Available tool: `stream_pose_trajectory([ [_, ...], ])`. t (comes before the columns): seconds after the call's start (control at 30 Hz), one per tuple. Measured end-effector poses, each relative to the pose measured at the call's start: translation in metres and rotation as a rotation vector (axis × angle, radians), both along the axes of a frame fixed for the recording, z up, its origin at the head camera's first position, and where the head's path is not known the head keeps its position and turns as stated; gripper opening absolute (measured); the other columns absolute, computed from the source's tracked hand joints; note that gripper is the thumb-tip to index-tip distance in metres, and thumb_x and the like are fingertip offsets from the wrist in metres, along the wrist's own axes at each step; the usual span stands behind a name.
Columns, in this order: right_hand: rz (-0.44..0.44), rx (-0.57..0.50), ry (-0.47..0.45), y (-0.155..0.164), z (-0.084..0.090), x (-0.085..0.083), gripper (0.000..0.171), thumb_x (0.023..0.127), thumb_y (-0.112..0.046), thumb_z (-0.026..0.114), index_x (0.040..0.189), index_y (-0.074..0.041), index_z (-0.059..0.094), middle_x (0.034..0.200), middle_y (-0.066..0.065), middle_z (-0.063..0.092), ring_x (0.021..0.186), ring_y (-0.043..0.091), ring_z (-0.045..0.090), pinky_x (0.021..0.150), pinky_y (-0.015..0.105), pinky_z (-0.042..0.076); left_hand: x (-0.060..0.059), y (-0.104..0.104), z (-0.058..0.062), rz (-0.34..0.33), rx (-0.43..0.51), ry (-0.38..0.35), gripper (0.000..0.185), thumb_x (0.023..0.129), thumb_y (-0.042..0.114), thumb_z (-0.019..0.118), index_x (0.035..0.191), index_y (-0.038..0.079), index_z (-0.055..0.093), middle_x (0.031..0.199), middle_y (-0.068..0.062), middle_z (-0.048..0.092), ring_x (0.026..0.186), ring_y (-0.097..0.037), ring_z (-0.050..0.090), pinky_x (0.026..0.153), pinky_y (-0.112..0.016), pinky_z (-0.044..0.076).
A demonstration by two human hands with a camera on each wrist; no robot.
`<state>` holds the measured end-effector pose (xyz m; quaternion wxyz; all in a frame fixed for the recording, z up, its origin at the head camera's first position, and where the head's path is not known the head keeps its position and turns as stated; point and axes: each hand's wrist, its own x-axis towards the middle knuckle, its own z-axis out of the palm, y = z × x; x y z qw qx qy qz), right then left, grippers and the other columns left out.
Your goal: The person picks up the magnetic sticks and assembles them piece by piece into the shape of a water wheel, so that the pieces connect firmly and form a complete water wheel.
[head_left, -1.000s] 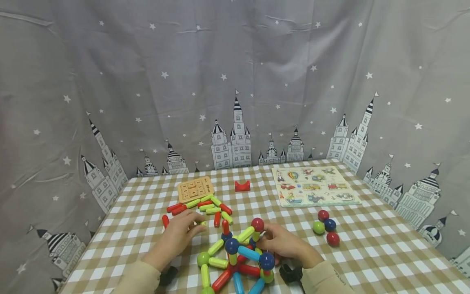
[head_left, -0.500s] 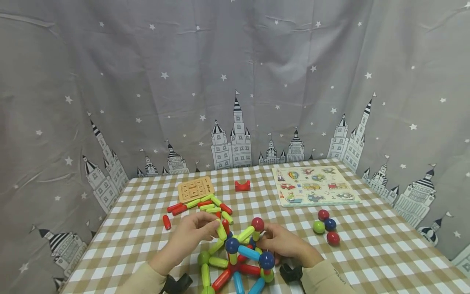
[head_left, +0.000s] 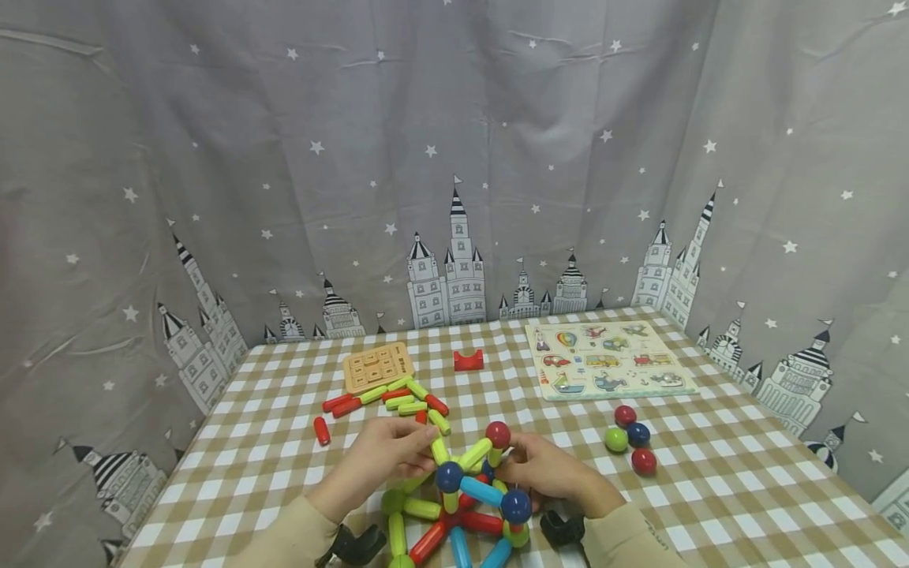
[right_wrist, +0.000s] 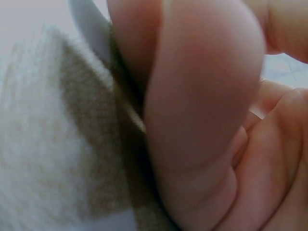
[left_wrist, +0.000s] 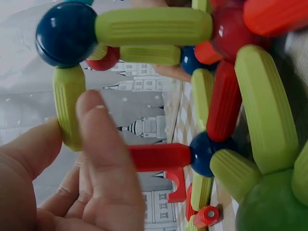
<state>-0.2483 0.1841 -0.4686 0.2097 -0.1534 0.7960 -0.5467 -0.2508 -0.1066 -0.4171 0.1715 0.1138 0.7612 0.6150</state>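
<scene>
A model of magnetic rods and balls [head_left: 483, 521] stands at the near middle of the table. My left hand [head_left: 376, 460] pinches a lime-green magnetic rod [left_wrist: 70, 106] between thumb and finger. That rod's upper end meets a dark blue ball [left_wrist: 66, 33] on the model, as the left wrist view shows. On the other side, my right hand [head_left: 550, 471] grips the model with curled fingers beside the upper red ball [head_left: 499, 434]. What its fingertips touch is mostly hidden, and the right wrist view shows only blurred fingers [right_wrist: 202, 106] close to the cloth.
Loose red and lime rods [head_left: 398, 398] lie behind the left hand, near a wooden number board [head_left: 379, 367]. A red curved block [head_left: 469, 360] sits farther back. To the right are several loose balls [head_left: 637, 435] and a picture puzzle board [head_left: 607, 360].
My left hand has picked up the lime-green rod from the table and brought it rightward to the blue ball on the model. The right hand has stayed in place.
</scene>
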Motion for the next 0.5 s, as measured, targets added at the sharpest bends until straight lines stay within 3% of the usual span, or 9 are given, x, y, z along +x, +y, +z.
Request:
stream_pose_trajectory([
  [0.2,-0.012,-0.010,0.005,0.003,-0.002,0.000,0.029,0.093,-0.017,0.071,0.121,-0.013,0.065,0.071,0.002,0.060,0.046,0.010,0.053,0.041,0.022,0.046,-0.005,0.009,-0.005,0.011,-0.009,0.015,0.046,0.098,0.037,0.070,0.121,-0.003,0.071,0.089,-0.006,0.075,0.076,-0.015,0.072,0.073,-0.033,0.061],
  [0.33,0.000,-0.028,-0.007,0.001,-0.004,0.000,0.029,0.094,-0.018,0.071,0.122,-0.014,0.066,0.071,0.002,0.060,0.045,0.010,0.053,0.041,0.023,0.046,0.000,0.003,-0.006,0.050,-0.053,0.075,0.048,0.097,0.046,0.069,0.119,0.004,0.073,0.092,-0.006,0.075,0.079,-0.018,0.072,0.071,-0.033,0.061],
  [0.43,0.016,-0.033,-0.007,-0.001,-0.004,0.000,0.030,0.094,-0.019,0.071,0.124,-0.015,0.066,0.072,0.002,0.060,0.045,0.011,0.053,0.042,0.023,0.047,0.013,-0.014,-0.006,0.074,-0.246,0.200,0.049,0.091,0.054,0.074,0.112,0.010,0.072,0.088,-0.004,0.070,0.074,-0.017,0.067,0.065,-0.030,0.056],
  [0.5,0.012,-0.023,-0.003,-0.001,-0.003,0.000,0.030,0.094,-0.019,0.071,0.124,-0.016,0.066,0.073,0.002,0.061,0.046,0.011,0.054,0.042,0.024,0.047,0.023,-0.027,-0.006,-0.002,-0.452,0.255,0.052,0.082,0.059,0.081,0.107,0.015,0.067,0.085,-0.003,0.065,0.070,-0.015,0.060,0.058,-0.029,0.049],
])
